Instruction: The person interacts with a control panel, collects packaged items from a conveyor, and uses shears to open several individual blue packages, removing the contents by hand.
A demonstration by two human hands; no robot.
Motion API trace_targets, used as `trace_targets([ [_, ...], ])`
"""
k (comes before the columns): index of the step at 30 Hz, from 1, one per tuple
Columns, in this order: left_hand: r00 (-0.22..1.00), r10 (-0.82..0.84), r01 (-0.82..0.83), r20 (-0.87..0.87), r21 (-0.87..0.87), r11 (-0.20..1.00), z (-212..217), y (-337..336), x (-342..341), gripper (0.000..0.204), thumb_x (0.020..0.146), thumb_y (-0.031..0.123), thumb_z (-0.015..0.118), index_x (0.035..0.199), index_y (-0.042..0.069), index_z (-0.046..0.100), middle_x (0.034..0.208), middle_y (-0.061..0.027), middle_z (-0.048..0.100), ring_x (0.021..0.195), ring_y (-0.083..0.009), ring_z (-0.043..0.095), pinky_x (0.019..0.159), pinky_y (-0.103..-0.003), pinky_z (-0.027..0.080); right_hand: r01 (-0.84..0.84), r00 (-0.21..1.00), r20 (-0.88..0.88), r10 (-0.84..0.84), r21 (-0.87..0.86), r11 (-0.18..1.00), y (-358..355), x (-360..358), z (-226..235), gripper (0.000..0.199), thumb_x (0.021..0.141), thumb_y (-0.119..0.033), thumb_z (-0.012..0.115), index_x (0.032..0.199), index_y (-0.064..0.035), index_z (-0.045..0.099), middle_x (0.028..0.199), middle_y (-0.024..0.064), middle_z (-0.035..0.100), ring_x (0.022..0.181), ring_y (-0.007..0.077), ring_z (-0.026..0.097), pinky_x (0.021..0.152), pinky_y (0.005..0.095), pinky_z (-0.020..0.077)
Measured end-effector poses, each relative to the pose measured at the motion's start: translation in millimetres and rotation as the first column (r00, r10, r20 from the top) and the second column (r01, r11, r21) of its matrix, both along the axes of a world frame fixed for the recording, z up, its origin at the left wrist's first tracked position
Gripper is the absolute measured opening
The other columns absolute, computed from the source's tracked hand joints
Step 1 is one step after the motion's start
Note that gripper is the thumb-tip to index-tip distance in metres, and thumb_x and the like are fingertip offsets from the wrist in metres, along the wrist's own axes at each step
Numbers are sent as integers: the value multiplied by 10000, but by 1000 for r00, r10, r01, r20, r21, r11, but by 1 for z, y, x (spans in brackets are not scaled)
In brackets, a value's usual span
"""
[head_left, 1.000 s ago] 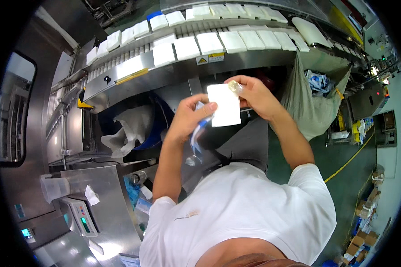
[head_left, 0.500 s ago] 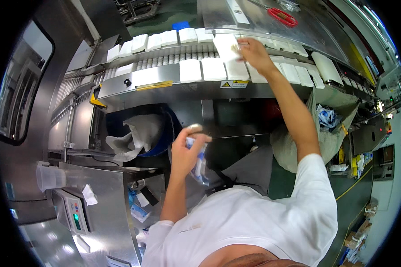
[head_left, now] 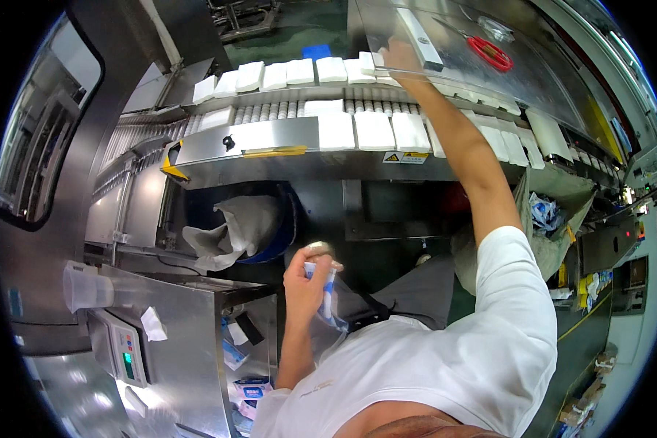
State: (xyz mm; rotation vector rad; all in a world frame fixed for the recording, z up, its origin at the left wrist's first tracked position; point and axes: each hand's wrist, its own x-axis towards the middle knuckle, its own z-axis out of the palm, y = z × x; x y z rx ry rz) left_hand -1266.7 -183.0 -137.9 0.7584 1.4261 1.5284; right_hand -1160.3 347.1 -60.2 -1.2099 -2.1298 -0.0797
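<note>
- Step in hand, at a guess: looked like setting down or picking up at the far row of white folded stacks [head_left: 331,69], past the conveyor rollers [head_left: 270,115].
- Had the right hand [head_left: 400,55] way out there, seemingly behind the clear panel [head_left: 452,62], just beside the grey bar [head_left: 420,40]. Too blurry to say whether fingers were spread, curled or holding anything. Saw one white stack [head_left: 366,63] just left of it, but couldn't confirm contact.
- Kept... well, held the right arm nearly straight, slight bend at the elbow, right over the near row of white stacks [head_left: 374,131], hiding part of that row.
- Had the left hand [head_left: 310,281] low in front of the body, elbow bent, fingers curled around a blue-and-white wrapper [head_left: 327,296], loose end hanging toward the lap. Spotted a pale bit [head_left: 315,248] by the fingertips too, too small to ID.
- For the next move, probably called for minding the panel edge with that forearm and not nudging neighbouring stacks out of line. Also called for keeping the wrapper well away from the blue bin [head_left: 274,244] nearby.
</note>
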Motion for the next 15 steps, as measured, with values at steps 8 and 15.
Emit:
trace_targets([
  [8, 994, 110, -111, 11, 130, 985, 3, 61, 47, 161, 1024, 161, 644, 1127, 39, 635, 974, 6, 647, 858, -45, 574, 748, -227, 487, -555, 807, -259, 531, -640, 532, -287, 142, 16, 422, 967, -208, 693, 1328, -14, 593, 1123, 121, 727, 987, 213, 703, 864, 347, 565],
  [15, 983, -172, 181, -58, 328, 927, -8, 101, 150, 325, 992, 138, 710, 1263, 11, 585, 1169, -95, 658, 1054, -151, 628, 917, -315, 512, -503, 864, -431, 262, -718, 481, -401, 243, -44, 291, 888, -93, 731, 1172, -35, 699, 926, 64, 735, 803, 141, 666, 728, 332, 552],
])
